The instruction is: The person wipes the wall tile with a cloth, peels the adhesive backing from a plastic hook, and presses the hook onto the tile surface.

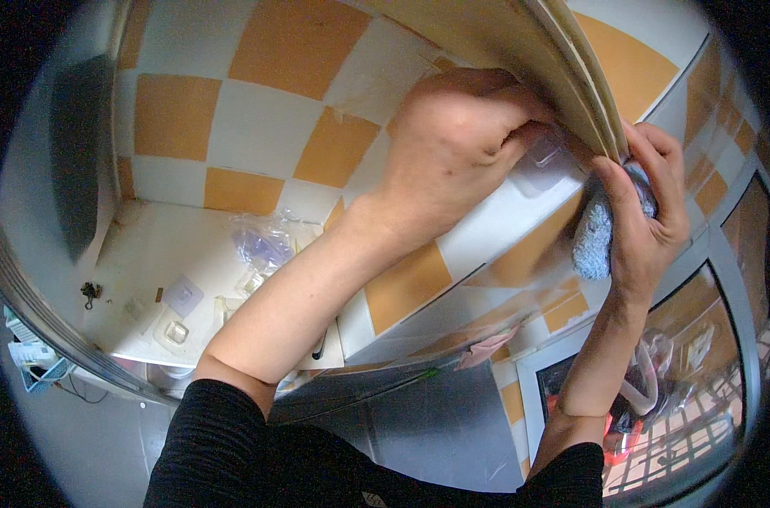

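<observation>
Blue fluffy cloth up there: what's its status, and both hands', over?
Right hand holding blue fluffy cloth at beige board's edge. Left hand curled beside board, fingertips hidden. Possibly in the way: clear plastic piece near left hand.

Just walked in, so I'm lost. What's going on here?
A person is handling a yellowish board beside orange-and-white tiles. The right hand holds a blue cloth and touches the board's edge. The left hand is up by the board, near a clear plastic piece; its fingertips are hard to make out. A plastic bag lies on the white surface to the left.
</observation>
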The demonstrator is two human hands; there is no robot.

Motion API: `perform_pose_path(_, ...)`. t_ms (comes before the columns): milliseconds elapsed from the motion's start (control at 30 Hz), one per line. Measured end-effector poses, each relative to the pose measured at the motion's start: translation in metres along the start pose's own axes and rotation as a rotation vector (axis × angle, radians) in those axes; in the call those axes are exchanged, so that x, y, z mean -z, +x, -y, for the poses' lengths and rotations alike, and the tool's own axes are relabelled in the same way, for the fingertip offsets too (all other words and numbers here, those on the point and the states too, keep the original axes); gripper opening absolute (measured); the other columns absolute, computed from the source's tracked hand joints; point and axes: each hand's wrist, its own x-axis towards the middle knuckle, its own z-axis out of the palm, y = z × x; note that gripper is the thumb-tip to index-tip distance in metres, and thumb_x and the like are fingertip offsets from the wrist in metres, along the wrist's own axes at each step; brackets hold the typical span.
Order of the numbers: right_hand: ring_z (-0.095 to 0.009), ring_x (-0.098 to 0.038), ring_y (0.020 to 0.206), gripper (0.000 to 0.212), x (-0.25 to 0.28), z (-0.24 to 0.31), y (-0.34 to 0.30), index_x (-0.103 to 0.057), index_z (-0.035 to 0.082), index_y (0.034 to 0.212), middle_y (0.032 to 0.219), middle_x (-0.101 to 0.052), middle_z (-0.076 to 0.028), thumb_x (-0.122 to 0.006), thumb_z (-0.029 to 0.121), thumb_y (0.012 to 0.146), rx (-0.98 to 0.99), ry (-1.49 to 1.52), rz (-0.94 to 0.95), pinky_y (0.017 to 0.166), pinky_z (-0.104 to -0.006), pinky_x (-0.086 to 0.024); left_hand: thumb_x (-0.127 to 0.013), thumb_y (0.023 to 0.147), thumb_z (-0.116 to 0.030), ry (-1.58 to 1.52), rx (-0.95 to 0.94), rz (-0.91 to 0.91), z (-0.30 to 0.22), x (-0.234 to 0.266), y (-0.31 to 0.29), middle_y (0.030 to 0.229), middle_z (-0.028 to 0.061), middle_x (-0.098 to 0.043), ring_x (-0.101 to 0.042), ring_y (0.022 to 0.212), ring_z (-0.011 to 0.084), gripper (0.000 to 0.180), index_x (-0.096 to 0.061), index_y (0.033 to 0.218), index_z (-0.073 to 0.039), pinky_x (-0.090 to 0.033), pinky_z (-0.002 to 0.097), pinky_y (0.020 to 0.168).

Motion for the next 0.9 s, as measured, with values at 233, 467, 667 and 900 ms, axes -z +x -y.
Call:
perform_pose_path(233,-0.018,-0.059,0.097,0.038,0.0081,-0.0019,0.0023,-0.073,0.002,0.117,0.106,-0.063,-0.009,-0.076,0.0,0.078,0.023,-0.031,0.073,0.085,-0.0262,-0.046,-0.077,0.078,-0.002,0.05,0.011,0.042,-0.0013,0.0033,0.0012,0.087,0.0114,-0.074,-0.072,0.077,0.0241,0.012,-0.076,0.09,-0.004,-0.057,0.0334,0.069)
perform_pose_path(467,-0.019,-0.061,0.098,0.028,0.0046,-0.0021,0.0042,-0.07,0.001,0.106,0.108,-0.065,-0.011,-0.075,0.0,0.079,0.003,0.075,0.047,0.085,-0.0279,-0.047,-0.075,0.081,-0.001,-0.042,0.086,0.057,-0.0038,0.0064,0.0012,0.09,0.0117,-0.075,-0.073,0.079,0.0226,0.013,-0.077,0.093,-0.004,-0.057,0.0326,0.07)
perform_pose_path(667,-0.021,-0.062,0.098,0.029,0.0034,-0.0053,0.0025,-0.07,0.001,0.106,0.105,-0.065,-0.011,-0.076,0.0,0.078,0.051,0.067,0.034,0.086,-0.0292,-0.048,-0.075,0.077,-0.006,-0.038,0.029,0.047,-0.0028,0.0042,0.0006,0.08,0.014,-0.069,-0.068,0.073,0.032,0.012,-0.075,0.089,-0.007,-0.053,0.0399,0.065)
perform_pose_path(900,-0.021,-0.062,0.097,0.03,0.0041,-0.0063,0.0022,-0.071,0.001,0.107,0.104,-0.065,-0.012,-0.077,0.0,0.077,0.062,0.056,0.027,0.086,-0.0293,-0.048,-0.075,0.077,-0.007,0.006,0.006,0.001,-0.0015,-0.0015,0.0002,0.082,0.0134,-0.069,-0.067,0.074,0.0323,0.012,-0.075,0.089,-0.008,-0.053,0.0408,0.067)
